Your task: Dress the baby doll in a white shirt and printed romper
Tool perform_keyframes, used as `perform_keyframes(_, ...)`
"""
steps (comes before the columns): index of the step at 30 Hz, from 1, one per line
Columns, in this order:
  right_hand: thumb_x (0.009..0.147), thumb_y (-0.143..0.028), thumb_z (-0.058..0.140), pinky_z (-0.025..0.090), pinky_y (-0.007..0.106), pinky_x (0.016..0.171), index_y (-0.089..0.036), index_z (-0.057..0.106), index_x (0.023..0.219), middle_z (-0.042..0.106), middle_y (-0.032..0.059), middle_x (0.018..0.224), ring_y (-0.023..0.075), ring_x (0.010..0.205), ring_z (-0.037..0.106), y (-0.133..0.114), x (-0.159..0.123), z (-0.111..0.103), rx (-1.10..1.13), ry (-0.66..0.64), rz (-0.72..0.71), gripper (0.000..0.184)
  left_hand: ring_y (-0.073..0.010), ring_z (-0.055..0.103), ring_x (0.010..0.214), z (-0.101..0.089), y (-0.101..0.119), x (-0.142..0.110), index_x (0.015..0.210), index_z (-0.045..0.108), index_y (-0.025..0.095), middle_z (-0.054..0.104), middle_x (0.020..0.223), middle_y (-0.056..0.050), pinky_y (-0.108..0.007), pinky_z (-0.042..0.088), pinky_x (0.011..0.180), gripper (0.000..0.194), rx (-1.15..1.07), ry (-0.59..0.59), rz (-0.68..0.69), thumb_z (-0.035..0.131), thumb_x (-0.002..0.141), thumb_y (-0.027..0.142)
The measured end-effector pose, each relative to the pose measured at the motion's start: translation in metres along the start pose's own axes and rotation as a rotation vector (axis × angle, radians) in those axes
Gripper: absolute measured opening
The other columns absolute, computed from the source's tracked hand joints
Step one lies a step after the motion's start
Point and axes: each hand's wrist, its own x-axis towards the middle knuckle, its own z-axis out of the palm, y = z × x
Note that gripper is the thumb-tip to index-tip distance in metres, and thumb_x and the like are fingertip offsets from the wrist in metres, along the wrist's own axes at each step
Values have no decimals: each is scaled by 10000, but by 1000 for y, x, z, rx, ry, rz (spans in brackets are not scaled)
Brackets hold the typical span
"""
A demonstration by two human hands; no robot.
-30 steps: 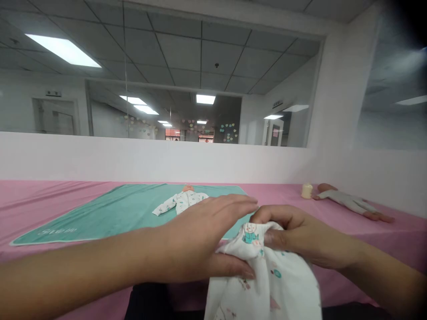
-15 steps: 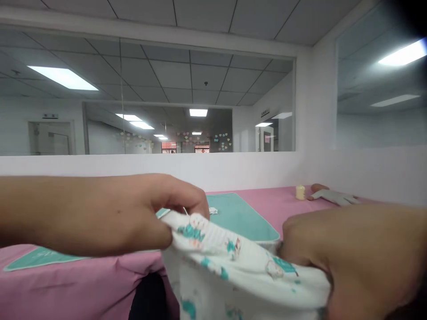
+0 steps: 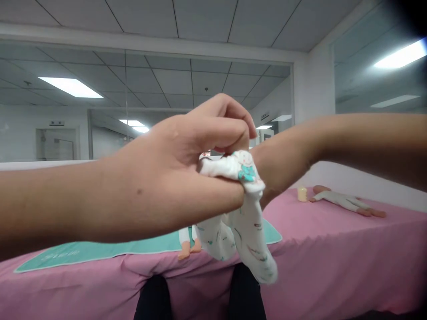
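My left hand (image 3: 187,173) is raised in front of the camera, its fingers pinched on the bunched top of a white baby garment (image 3: 248,226) with small teal and pink prints. The rest of the garment hangs down below the hand. My right forearm (image 3: 340,142) comes in from the right, and its hand is hidden behind my left hand and the bunched cloth. Behind the garment a baby doll lies on a teal mat (image 3: 100,249); only the doll's feet (image 3: 188,250) show.
A pink cloth covers the table (image 3: 333,253), with a white half-wall and glass windows behind it. At the far right lie a second doll in grey clothes (image 3: 347,202) and a small cream bottle (image 3: 302,194). My dark trouser legs (image 3: 150,298) show below the table edge.
Both hands have risen from table height to eye level with the garment. It now hangs from my left hand's pinch, and my right hand has gone out of sight behind the left.
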Motion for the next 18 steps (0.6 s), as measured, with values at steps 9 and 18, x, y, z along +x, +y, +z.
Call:
perform_keyframes(9,803,-469,377,391,156,536,-88,634,565,640,-69,602,48,627,621,-5,6,-4,-76,-62,213,517,-88,460,510,-23,-43,12,700,660,133,541,572,21,-171,278,468,200,89,-323,-154,693,652,324)
perform_keyframes(18,679,-351,721,446,240,672,-168,614,581,628,-8,742,171,860,616,36,58,5,-284,91,-95,234,-145,415,434,-11,-88,7,364,507,202,340,332,14,-260,322,517,369,369,-618,-408,801,552,319)
